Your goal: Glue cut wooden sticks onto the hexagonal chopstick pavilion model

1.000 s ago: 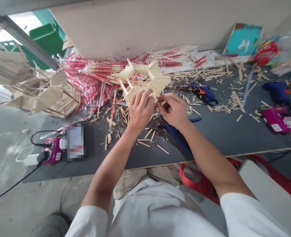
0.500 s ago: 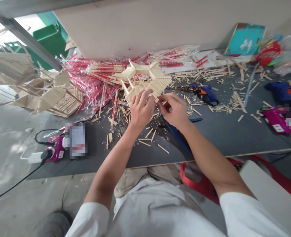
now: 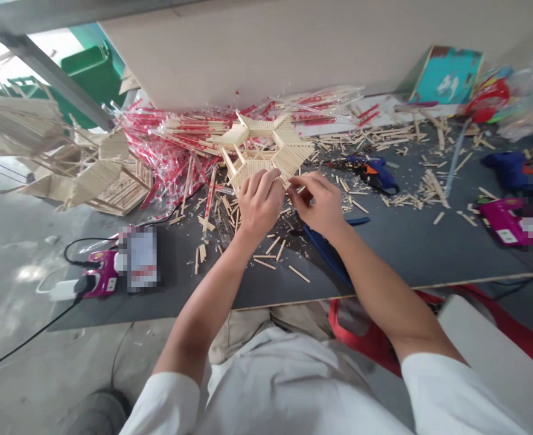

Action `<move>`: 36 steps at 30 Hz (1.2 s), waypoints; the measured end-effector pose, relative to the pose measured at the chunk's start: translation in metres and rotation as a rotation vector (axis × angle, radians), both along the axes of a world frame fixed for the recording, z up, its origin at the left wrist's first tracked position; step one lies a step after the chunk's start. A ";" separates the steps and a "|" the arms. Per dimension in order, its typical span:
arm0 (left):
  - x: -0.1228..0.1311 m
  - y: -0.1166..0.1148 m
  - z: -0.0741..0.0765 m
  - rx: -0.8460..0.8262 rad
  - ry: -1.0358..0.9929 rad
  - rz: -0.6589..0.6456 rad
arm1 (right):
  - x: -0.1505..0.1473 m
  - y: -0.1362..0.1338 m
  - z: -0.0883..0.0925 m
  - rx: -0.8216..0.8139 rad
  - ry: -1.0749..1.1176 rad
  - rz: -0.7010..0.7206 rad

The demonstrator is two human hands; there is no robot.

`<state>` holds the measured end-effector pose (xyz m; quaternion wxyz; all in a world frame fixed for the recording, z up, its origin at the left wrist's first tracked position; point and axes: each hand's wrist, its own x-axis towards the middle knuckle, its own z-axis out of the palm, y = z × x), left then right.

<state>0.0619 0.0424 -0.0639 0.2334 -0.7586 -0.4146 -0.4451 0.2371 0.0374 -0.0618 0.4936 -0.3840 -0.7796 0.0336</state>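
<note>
A pale star-shaped frame of wooden sticks stands at the middle of the dark table. My left hand is curled over its near edge, fingers closed on the frame. Just to the right, my right hand has thumb and forefinger pinched at the frame's near right edge; whatever lies between these fingertips is too small to make out. Short stick pieces are strewn in front of the hands. Blue-handled cutters lie partly beneath my right forearm.
Red-and-clear wrappers with sticks fill the back left, beside a larger stick model. Blue glue guns lie right of the frame. Purple power strips sit at both sides, a pixelated device near the left one.
My left hand's fingers have shifted slightly and curl lower over the frame's near edge. My right hand stays almost where it was.
</note>
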 end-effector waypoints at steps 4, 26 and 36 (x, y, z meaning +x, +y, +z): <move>0.001 -0.002 0.000 -0.045 -0.009 -0.019 | 0.000 -0.001 -0.001 -0.015 -0.002 -0.013; -0.020 -0.003 -0.006 -0.086 -0.036 0.002 | -0.002 -0.004 -0.001 -0.210 0.168 0.045; -0.017 -0.003 -0.011 -0.069 -0.052 -0.034 | -0.017 -0.003 -0.012 -0.545 0.455 0.149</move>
